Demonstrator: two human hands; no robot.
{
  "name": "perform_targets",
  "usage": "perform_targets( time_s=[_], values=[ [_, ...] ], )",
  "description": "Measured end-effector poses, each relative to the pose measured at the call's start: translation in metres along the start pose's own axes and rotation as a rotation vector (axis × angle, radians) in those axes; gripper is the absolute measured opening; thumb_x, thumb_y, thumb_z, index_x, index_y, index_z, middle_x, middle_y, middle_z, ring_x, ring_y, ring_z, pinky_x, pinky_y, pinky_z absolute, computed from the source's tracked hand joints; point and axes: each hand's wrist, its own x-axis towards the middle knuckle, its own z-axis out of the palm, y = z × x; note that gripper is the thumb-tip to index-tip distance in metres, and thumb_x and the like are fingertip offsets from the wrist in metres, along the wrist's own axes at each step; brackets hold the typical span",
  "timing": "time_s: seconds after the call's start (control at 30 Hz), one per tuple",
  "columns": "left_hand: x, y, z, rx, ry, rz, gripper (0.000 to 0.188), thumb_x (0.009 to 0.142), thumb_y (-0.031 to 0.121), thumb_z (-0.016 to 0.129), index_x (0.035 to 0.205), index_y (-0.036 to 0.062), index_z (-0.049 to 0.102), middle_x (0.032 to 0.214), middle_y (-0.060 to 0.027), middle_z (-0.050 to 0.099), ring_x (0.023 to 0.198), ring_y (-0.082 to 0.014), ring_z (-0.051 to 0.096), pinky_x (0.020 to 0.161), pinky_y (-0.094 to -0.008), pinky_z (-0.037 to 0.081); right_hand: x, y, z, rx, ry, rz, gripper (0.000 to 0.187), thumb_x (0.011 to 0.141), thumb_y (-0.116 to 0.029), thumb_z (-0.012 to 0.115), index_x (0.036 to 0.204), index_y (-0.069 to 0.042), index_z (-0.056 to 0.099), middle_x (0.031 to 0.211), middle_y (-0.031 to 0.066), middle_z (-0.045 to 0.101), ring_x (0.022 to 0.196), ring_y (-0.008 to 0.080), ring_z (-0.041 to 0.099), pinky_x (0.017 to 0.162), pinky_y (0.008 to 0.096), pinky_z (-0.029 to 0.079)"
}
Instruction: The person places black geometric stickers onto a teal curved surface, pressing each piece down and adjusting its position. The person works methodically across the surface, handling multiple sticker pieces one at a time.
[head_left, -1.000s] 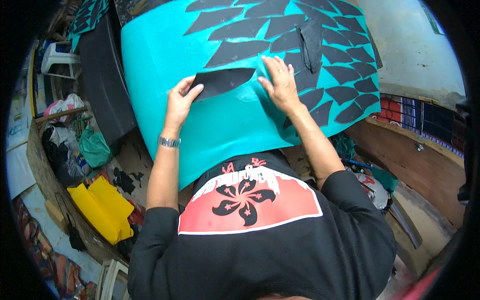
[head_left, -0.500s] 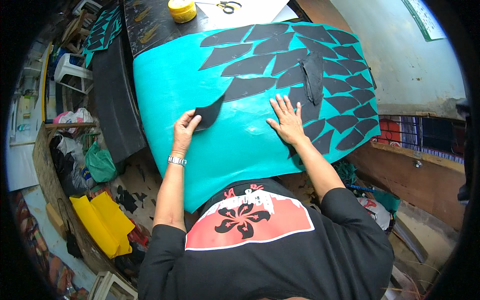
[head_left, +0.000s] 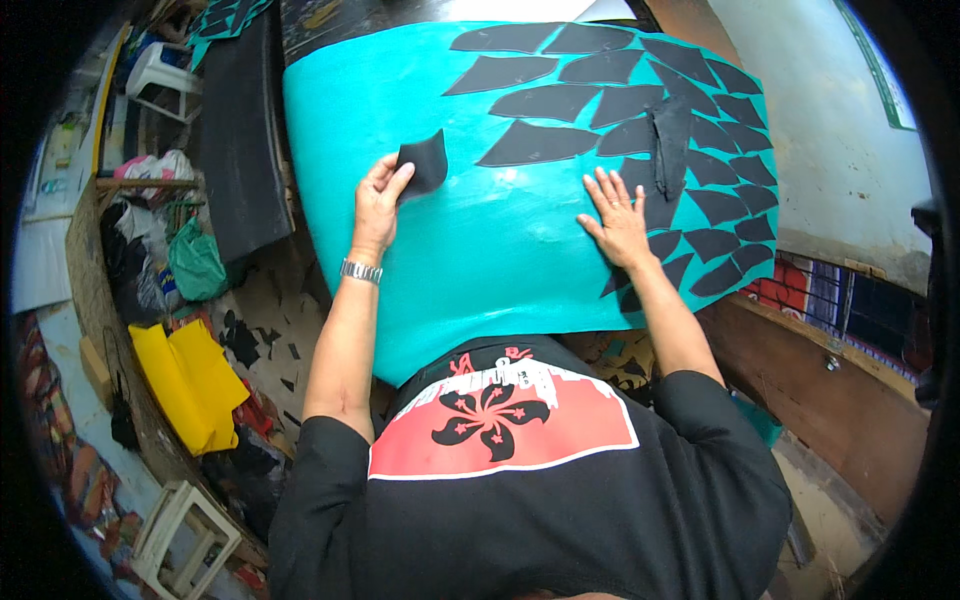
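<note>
A large teal sheet (head_left: pixel 450 280) covers the table in front of me, its near edge hanging against my shirt. Between thumb and fingers, my left hand (head_left: pixel 380 205) holds up a curved black cut piece (head_left: pixel 424 164) over the sheet's left half. My right hand (head_left: pixel 620 222) lies with fingers spread on the sheet, close to a dark folded strip (head_left: pixel 668 150). Several flat black leaf-like pieces (head_left: pixel 545 101) lie in rows across the far and right parts of the sheet. Some pieces near my right forearm are partly hidden.
Left of the table hangs a long black sheet (head_left: pixel 240 150). Beyond it are a white plastic stool (head_left: pixel 165 78), a green bag (head_left: pixel 197 260) and a yellow sheet (head_left: pixel 185 385). A pale stool (head_left: pixel 185 535) stands at lower left. A wall (head_left: pixel 830 120) bounds the right side.
My left hand has lifted the black piece off the teal sheet, away from the rows, and it now bends upright. My right hand stays flat on the sheet. The view has shifted.
</note>
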Motion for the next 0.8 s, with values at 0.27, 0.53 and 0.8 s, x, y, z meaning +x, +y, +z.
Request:
perform_targets(
  time_s=[0.27, 0.53, 0.8],
  values=[
    [-0.005, 0.016, -0.034, 0.133, 0.056, -0.109, 0.030, 0.095, 0.009, 0.066, 0.122, -0.0012, 0.063, 0.116, -0.0069, 0.069, 0.103, -0.0114, 0.064, 0.094, -0.0264, 0.050, 0.003, 0.003, 0.001, 0.021, 0.010, 0.014, 0.068, 0.095, -0.056, 0.052, 0.155, -0.031, 0.032, 0.164, -0.0020, 0.023, 0.152, 0.0212, 0.017, 0.119, 0.0612, 0.005],
    [0.020, 0.005, -0.048, 0.049, -0.082, -0.129, 0.029, 0.096, 0.010, 0.065, 0.124, 0.0003, 0.062, 0.115, -0.0055, 0.069, 0.099, -0.0116, 0.065, 0.092, -0.0271, 0.052, 0.017, -0.008, -0.021, 0.088, -0.163, 0.160, 0.072, 0.095, -0.051, 0.055, 0.157, -0.029, 0.027, 0.166, 0.0010, 0.018, 0.153, 0.0238, 0.012, 0.120, 0.0601, 0.005],
    [0.024, -0.012, -0.053, 0.280, -0.137, -0.069, 0.029, 0.093, 0.015, 0.070, 0.116, -0.0012, 0.067, 0.109, -0.0064, 0.071, 0.100, -0.0122, 0.064, 0.089, -0.0283, 0.051, 0.021, -0.013, -0.034, 0.069, -0.218, 0.222, 0.074, 0.093, -0.052, 0.057, 0.157, -0.029, 0.027, 0.166, 0.0003, 0.017, 0.154, 0.0224, 0.011, 0.120, 0.0596, 0.005]
  ],
)
